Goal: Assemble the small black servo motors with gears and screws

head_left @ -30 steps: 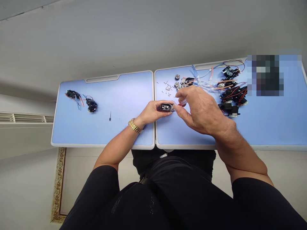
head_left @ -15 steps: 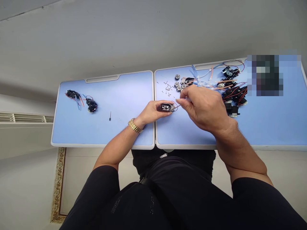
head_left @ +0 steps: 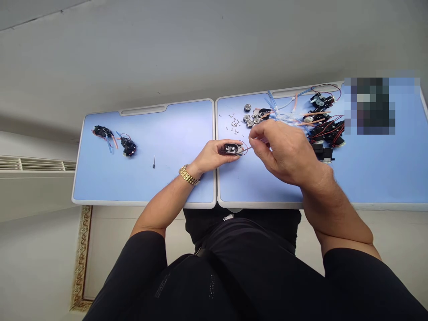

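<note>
My left hand (head_left: pixel 214 154) grips a small black motor housing (head_left: pixel 232 149) with bright metal parts inside its open face. A thin reddish wire loops from the housing's right end. In my right hand (head_left: pixel 284 151), thumb and forefinger pinch a screwdriver, its thin shaft (head_left: pixel 245 150) reaching the right end of the housing. The handle is hidden in the fingers. Several small screws (head_left: pixel 235 122) lie scattered just beyond my left hand. Beside them are several round silver parts (head_left: pixel 247 118) and another black housing (head_left: pixel 264 113).
Two blue-topped tables (head_left: pixel 180 187) meet at a seam (head_left: pixel 216 178). At the right lie several black wired assemblies (head_left: pixel 326 131) and a bundle of clear and orange tubes or ties (head_left: pixel 289 117). On the left are two black wired assemblies (head_left: pixel 127 146) and a thin pin-like tool (head_left: pixel 154 162).
My right hand has shifted very slightly, with the shaft still at the housing's right end. My left hand keeps the housing in nearly the same place.
</note>
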### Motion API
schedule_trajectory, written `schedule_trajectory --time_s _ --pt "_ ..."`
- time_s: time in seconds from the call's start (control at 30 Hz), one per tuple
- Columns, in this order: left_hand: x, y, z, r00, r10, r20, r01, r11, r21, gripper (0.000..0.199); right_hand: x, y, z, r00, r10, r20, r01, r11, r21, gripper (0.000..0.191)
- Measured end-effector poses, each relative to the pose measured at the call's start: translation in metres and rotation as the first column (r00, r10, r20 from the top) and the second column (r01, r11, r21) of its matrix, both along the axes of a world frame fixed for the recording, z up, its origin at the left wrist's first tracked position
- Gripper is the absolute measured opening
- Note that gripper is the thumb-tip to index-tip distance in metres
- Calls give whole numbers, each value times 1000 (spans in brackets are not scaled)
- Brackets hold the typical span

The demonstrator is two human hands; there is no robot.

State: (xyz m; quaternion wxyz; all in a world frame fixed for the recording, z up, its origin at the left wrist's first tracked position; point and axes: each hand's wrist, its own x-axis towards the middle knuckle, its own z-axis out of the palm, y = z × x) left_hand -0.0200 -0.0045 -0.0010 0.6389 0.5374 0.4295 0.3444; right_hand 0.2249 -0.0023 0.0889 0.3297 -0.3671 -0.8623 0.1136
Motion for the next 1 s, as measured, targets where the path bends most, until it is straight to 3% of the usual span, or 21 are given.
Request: schedule_trajectory --time_s 0.13,0.33,0.53,0.73,0.9,1.0 --pt "-1 0 0 1000 -1 -6 1 1000 -13 62 1 2 -1 998 45 -40 -45 999 5 19" --pt "0 -1 1 1000 -22 14 22 1000 -10 58 1 6 -9 997 -79 -3 79 996 -42 13" --pt "1 0 0 1000 -19 -7 19 1000 -4 58 1 4 -3 997 37 -74 -42 997 -63 24" --pt "0 0 -3 1000 -14 8 14 1000 0 59 2 4 -4 998 -62 16 63 997 -36 16" --pt "0 -1 0 1000 -9 -9 9 1000 -11 59 2 2 0 997 59 -45 -58 998 16 20" --pt "0 -1 2 1000 -11 -18 11 1000 0 56 0 0 0 998 55 -36 -54 998 13 20"
